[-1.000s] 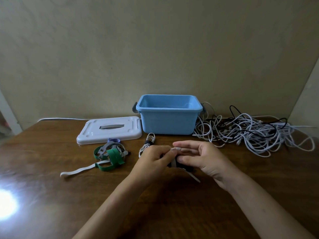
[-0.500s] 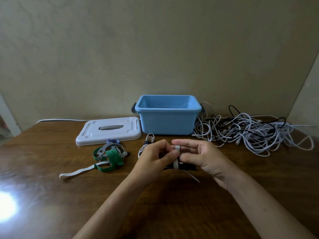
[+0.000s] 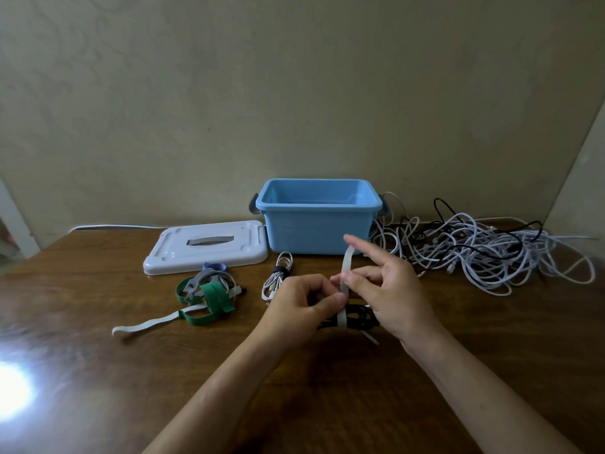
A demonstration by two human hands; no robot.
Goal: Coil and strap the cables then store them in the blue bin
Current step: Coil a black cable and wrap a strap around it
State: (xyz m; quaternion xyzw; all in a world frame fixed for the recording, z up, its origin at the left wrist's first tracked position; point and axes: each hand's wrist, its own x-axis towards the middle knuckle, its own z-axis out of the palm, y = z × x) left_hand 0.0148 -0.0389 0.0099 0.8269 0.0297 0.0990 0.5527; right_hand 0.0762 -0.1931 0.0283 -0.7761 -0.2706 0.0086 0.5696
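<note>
- Nearest, both forearms reached in from six o'clock over the brown table [image 3: 425, 404], and a bright glare sat on the wood at about eight o'clock.
- The left hand [image 3: 294, 306] had its fingers curled, thumb pressing the white strap [image 3: 343, 283] against the black coiled cable [image 3: 355, 317], which lay at the middle of the table between the two hands.
- The right hand [image 3: 389, 296] pinched the same strap higher up with thumb and middle fingers, while its index finger stuck out straight toward twelve o'clock; the strap's free end stood up in front of the bin.
- At about nine o'clock from the hands lay a heap of green and grey straps [image 3: 206, 293], with one white strip trailing toward eight o'clock.
- Just beyond the left hand, at eleven o'clock, lay a white cable bundle [image 3: 278, 275] already bound with a dark band.
- Farther off, at twelve o'clock, stood the blue bin [image 3: 317, 224], open; what it held could not be told.
- The white lid [image 3: 206, 247] lay flat at its ten o'clock side.
- At two o'clock sprawled a tangled pile of cables [image 3: 484, 253], white and black, touching the bin's right side.
</note>
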